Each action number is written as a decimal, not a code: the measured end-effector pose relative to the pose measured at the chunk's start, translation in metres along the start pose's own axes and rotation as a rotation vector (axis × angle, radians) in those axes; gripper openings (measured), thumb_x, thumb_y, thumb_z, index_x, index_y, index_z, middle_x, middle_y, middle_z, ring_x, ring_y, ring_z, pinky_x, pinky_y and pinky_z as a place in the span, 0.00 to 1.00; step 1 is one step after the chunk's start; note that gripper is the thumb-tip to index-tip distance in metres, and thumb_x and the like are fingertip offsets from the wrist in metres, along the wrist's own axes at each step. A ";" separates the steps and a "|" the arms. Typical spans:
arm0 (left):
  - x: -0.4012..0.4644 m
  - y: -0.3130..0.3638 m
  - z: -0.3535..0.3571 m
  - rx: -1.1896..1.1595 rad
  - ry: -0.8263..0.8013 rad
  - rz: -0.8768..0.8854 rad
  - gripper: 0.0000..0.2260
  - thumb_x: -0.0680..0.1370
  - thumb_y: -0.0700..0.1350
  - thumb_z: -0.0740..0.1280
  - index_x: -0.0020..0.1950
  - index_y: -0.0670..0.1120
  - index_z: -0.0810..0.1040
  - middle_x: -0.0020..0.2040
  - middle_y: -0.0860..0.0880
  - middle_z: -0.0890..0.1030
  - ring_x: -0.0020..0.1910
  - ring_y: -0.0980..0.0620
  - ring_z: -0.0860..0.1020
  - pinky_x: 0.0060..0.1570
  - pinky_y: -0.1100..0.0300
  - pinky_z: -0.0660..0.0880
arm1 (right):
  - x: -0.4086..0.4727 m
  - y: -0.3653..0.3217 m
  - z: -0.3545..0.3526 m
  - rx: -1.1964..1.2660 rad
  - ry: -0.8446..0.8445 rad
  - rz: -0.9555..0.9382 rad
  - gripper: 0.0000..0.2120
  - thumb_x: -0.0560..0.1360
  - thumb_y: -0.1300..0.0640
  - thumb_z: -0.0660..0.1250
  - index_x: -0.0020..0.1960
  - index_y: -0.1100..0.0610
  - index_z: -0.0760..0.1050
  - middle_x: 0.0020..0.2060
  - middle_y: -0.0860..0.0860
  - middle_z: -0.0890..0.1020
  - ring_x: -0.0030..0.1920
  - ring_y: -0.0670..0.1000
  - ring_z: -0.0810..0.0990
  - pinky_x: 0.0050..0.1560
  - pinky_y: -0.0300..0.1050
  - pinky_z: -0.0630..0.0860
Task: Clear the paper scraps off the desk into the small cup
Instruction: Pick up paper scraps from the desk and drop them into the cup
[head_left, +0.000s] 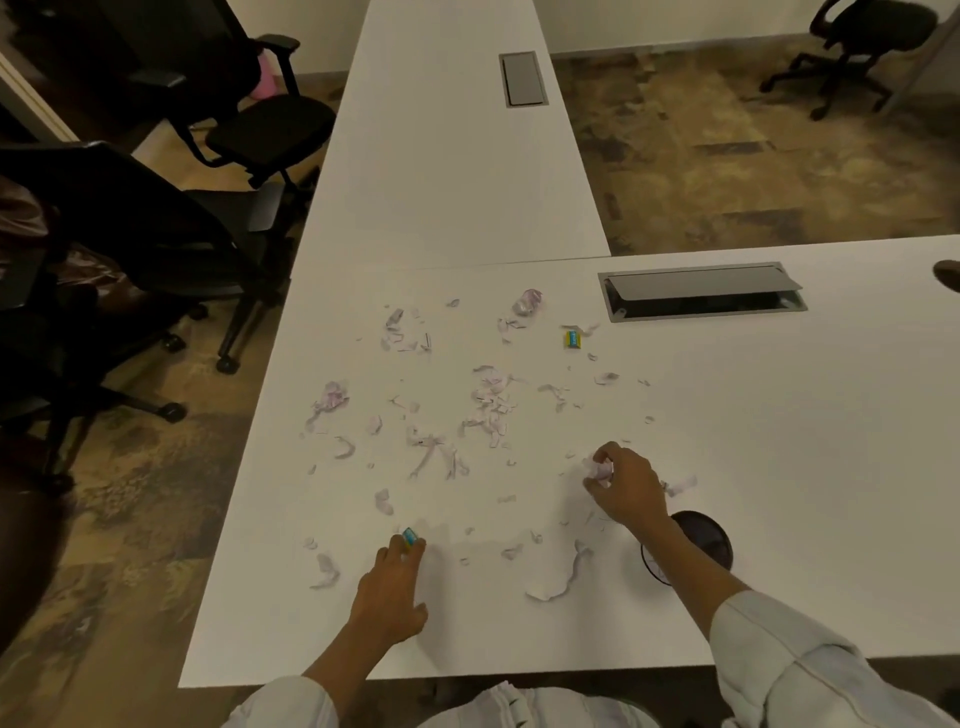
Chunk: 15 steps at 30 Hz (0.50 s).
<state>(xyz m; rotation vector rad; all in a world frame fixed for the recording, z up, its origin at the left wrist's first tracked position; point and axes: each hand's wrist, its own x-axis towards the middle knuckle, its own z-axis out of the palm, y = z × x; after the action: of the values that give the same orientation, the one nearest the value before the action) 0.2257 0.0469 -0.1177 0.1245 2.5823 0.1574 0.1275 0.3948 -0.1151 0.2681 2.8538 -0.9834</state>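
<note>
The right hand (626, 486) has its fingers curled round a small wad of pale lilac paper scraps (600, 470), thumb and fingertips pinching it just above the white desk (779, 467). The left hand (397, 582) reaches forward with its fingertips closing on a small blue-and-yellow wrapper (410, 536); it looks pinched between 2 fingers, though how firm the hold is I cannot tell.

The small dark cup (701, 538) stands just behind the right wrist, partly hidden by the forearm, its mouth facing up. Most scraps lie ahead of both hands, in loose clusters between and beyond them; a long curled strip (558, 582) lies between the 2 forearms, near the cup. A second yellow wrapper (572, 339) sits well beyond the right hand.

These scraps should be almost weightless, limp and easily blown or flicked away, so sweeping them into small heaps and pinching from above probably works better than chasing single flakes. Crumpled balls give an easy grip anywhere. The curled strip runs roughly from near-left to far-right; taking it at its middle would let it fold into the cup. Small flakes have no clear long axis.
</note>
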 end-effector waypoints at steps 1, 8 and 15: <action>0.001 0.002 0.000 0.004 0.001 -0.005 0.37 0.73 0.54 0.68 0.76 0.49 0.52 0.74 0.47 0.58 0.67 0.49 0.67 0.59 0.58 0.73 | -0.004 0.001 -0.001 0.023 0.013 -0.002 0.12 0.67 0.54 0.74 0.47 0.52 0.74 0.40 0.48 0.78 0.40 0.50 0.76 0.37 0.41 0.68; 0.010 0.006 -0.005 -0.040 0.061 0.002 0.29 0.70 0.46 0.71 0.67 0.45 0.63 0.62 0.46 0.69 0.51 0.50 0.75 0.42 0.63 0.74 | -0.033 0.008 -0.019 0.105 0.047 -0.004 0.11 0.67 0.54 0.74 0.44 0.50 0.74 0.38 0.45 0.80 0.39 0.46 0.80 0.33 0.37 0.71; 0.035 0.055 -0.038 -0.237 0.220 0.157 0.22 0.69 0.48 0.73 0.58 0.46 0.69 0.55 0.49 0.70 0.33 0.55 0.73 0.34 0.63 0.72 | -0.054 0.003 -0.054 0.198 0.181 0.011 0.12 0.68 0.51 0.74 0.47 0.46 0.73 0.45 0.41 0.81 0.41 0.41 0.80 0.38 0.37 0.75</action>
<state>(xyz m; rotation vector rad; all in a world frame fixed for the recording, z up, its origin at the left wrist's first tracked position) 0.1792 0.1018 -0.0963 0.2331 2.7465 0.5610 0.1789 0.4237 -0.0657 0.4104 2.9096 -1.3052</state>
